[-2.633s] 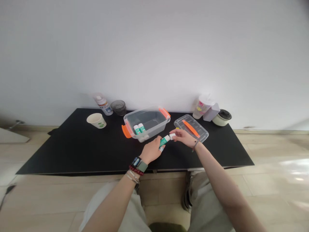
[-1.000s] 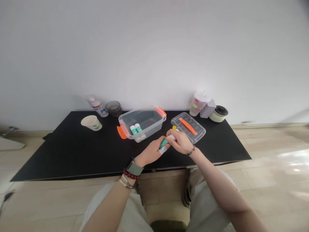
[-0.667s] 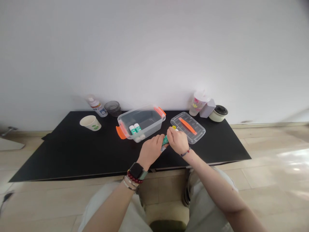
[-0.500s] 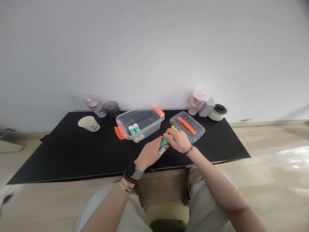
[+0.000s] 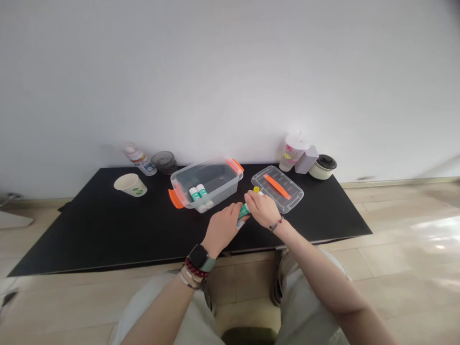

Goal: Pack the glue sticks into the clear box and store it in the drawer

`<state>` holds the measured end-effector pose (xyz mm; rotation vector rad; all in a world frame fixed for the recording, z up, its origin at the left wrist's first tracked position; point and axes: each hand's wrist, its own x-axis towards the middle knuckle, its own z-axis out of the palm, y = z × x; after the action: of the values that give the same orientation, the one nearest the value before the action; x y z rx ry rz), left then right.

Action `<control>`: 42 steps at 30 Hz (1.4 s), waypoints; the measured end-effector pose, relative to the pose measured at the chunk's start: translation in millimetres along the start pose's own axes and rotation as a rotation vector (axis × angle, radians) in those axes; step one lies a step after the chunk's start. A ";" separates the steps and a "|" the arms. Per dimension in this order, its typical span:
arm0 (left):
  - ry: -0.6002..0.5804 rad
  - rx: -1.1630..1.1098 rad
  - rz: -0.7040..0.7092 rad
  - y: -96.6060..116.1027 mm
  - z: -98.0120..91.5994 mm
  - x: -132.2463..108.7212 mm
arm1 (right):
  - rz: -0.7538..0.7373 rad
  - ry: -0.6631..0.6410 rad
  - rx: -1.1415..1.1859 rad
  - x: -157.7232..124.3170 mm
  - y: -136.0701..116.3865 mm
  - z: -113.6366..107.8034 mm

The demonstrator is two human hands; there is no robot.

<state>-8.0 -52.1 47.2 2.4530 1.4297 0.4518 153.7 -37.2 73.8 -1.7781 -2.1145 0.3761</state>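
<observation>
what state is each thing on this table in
clear plastic box, open, lid off
clear lid, lying beside the box
two glue sticks, inside the box
green-and-white glue stick, held between left hand and right hand
paper cup, upright

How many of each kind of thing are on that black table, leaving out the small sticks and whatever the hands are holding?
Cups: 3 (paper cup, dark glass cup, lidded plastic cup)
Clear plastic box with orange latches: 1
Clear lid with orange strip: 1
Spray bottle: 1
Lilac carton: 1
Cream pot with black lid: 1
Total: 8
</observation>
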 end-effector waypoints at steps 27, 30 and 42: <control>-0.292 -0.653 -0.002 -6.6 0.5 0.8 | -0.141 -0.059 0.041 -1.8 5.8 -3.0; -0.207 -0.275 -0.062 -1.7 0.4 -0.3 | 0.061 -0.070 -0.098 -0.6 -3.8 5.4; -0.319 -0.797 0.025 -14.5 -2.1 1.0 | -0.200 -0.044 0.170 -4.1 7.6 -3.9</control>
<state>-19.9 -44.1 43.8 1.7911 0.8554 0.4856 162.8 -40.0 73.8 -1.4629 -2.1940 0.5273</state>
